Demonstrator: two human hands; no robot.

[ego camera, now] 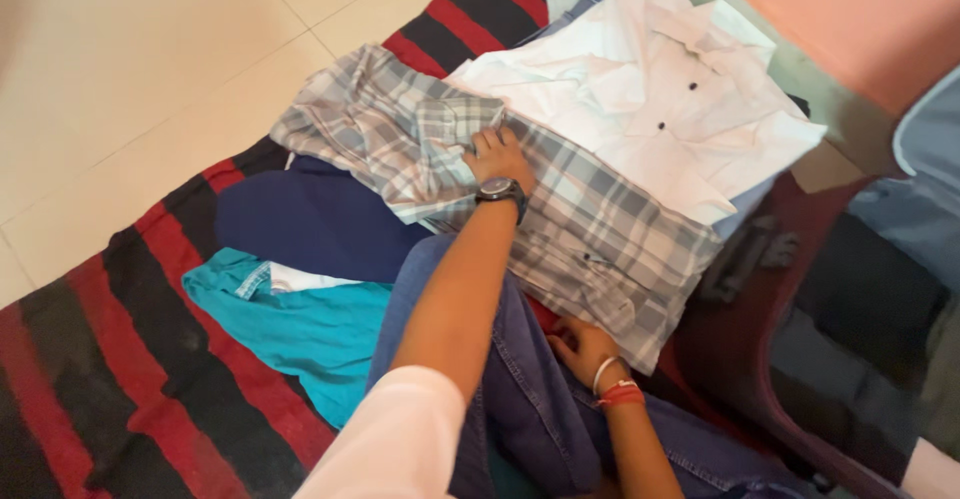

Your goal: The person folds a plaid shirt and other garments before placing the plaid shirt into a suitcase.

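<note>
Several garments lie on a red-and-black striped blanket (150,359), and the plaid shirt (590,219) at the middle serves as the landmark. Left of the plaid shirt and below it is a teal garment (300,329). A navy garment (310,219) lies between the two, its edge tucked under the plaid sleeve.

The left hand (497,157), with a dark watch on its wrist, rests on the plaid shirt near the collar. Its fingers are bent and close together; I cannot tell whether they pinch the cloth or only press it. The right hand (583,347), with red and white bangles, sits at the shirt's lower hem, beside blue denim (520,389). Its fingers curl into the hem with the tips hidden under the fabric.

Right of the plaid shirt and above it, a white shirt (650,89) overlaps its edge. If the plaid shirt is pulled, the white one would likely be dragged along or its flat lie rumpled. The navy garment could bunch the same way.

Farthest right stands an open maroon suitcase (740,359). Inside are dark and blue-grey folded things, too dim to identify. Its raised rim, just beside the shirt's corner, could snag the cloth.
</note>
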